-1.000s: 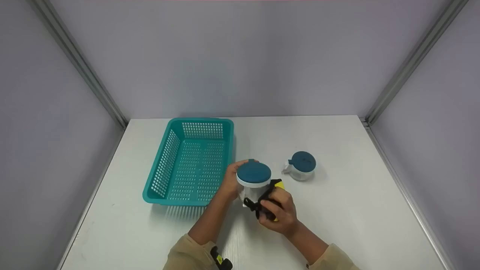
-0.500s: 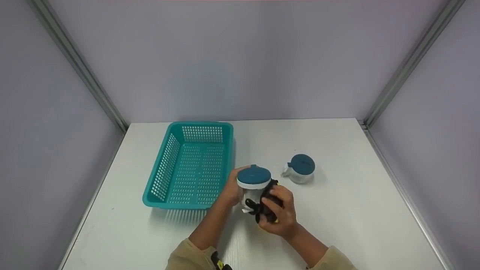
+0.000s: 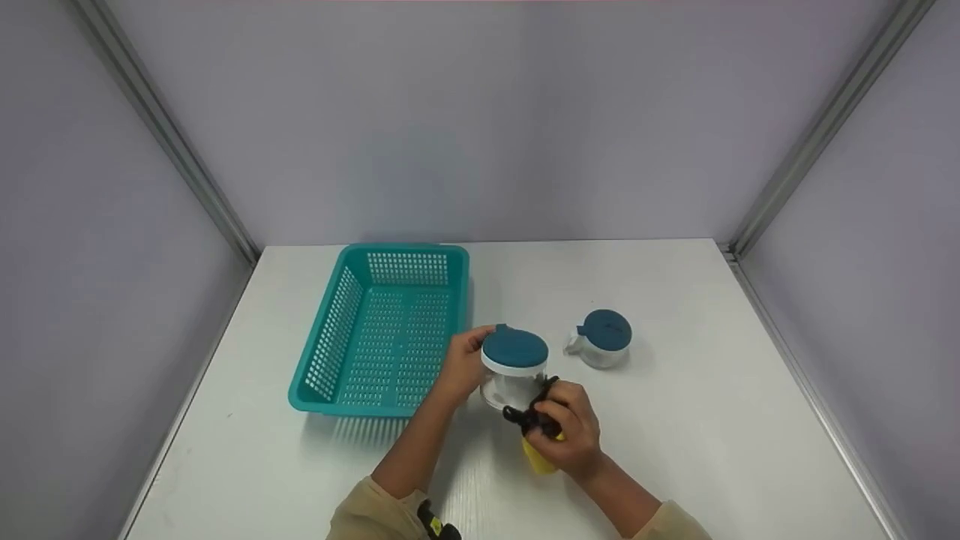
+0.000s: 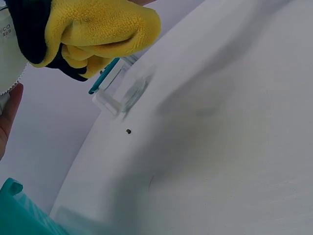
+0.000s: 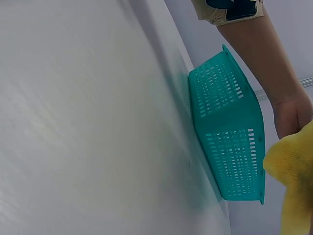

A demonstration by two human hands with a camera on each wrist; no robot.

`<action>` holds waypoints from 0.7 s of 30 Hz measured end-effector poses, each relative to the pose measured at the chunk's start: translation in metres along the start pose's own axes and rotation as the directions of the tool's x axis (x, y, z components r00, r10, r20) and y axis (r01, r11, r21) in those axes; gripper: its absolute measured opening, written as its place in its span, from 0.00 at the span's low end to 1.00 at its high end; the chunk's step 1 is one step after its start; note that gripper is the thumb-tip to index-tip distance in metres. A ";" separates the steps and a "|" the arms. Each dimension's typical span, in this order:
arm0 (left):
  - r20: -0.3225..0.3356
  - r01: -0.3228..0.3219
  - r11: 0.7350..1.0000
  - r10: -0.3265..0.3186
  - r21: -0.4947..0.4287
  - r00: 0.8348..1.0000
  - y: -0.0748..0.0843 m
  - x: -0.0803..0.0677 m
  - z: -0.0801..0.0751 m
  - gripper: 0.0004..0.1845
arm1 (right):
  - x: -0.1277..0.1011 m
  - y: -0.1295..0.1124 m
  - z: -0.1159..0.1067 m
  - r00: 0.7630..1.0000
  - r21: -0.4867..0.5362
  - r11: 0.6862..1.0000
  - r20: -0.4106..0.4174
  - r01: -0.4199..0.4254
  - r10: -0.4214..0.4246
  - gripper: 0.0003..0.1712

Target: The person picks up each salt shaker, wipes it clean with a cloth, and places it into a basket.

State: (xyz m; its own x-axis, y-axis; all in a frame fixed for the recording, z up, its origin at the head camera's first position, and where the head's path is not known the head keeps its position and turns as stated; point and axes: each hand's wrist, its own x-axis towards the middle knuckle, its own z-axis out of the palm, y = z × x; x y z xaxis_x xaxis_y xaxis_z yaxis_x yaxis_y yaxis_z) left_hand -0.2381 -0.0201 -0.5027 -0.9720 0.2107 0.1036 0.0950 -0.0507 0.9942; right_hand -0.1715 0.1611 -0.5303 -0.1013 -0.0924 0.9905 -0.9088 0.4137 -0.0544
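Note:
In the head view my left hand (image 3: 463,366) holds a clear glass jar (image 3: 510,390) with a blue lid and white collar from its left side. The jar is upright, raised over the white table. My right hand (image 3: 571,431) grips a bunched black-and-yellow cloth (image 3: 541,454) against the jar's lower right side. Close up in the left wrist view, the fuzzy yellow cloth (image 4: 102,27) with black parts overlaps the jar (image 4: 9,54), which bears small printing. From the right wrist, the yellow cloth (image 5: 293,171) hides much of my left hand (image 5: 289,113).
A teal perforated basket (image 3: 304,386) stands on the table (image 3: 675,435) left of my hands. Behind and right of them sits a smaller glass jar (image 3: 602,354) with a blue lid and handle. A dark speck (image 4: 128,131) lies on the tabletop. Grey walls surround the table.
The cloth has slid lower along the jar's right side, and more yellow hangs below my right hand. The jar has shifted slightly right. Basket and second jar stay put.

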 end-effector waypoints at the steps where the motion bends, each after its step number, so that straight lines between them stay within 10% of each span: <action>1: 0.007 0.007 1.000 -0.008 0.003 1.000 0.000 0.000 0.000 0.12 | -0.001 0.000 -0.001 1.000 -0.001 1.000 -0.002 -0.001 0.001 0.07; 14: 0.060 0.136 0.987 -0.132 -0.082 0.989 -0.012 -0.002 -0.004 0.20 | -0.014 0.002 -0.008 0.994 -0.032 0.994 0.002 -0.105 0.105 0.09; 21: 0.082 0.081 0.994 -0.074 -0.080 0.994 -0.014 -0.004 -0.008 0.20 | -0.010 -0.001 -0.009 0.988 -0.040 0.987 -0.012 -0.155 0.155 0.11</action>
State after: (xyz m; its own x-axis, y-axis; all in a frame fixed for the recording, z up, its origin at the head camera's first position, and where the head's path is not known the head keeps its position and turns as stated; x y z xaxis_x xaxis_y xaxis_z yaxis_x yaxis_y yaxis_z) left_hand -0.2375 -0.0276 -0.5177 -0.9554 0.2936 0.0314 -0.0016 -0.1113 0.9938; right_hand -0.1661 0.1701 -0.5387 -0.2358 -0.0161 0.9717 -0.8652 0.4588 -0.2024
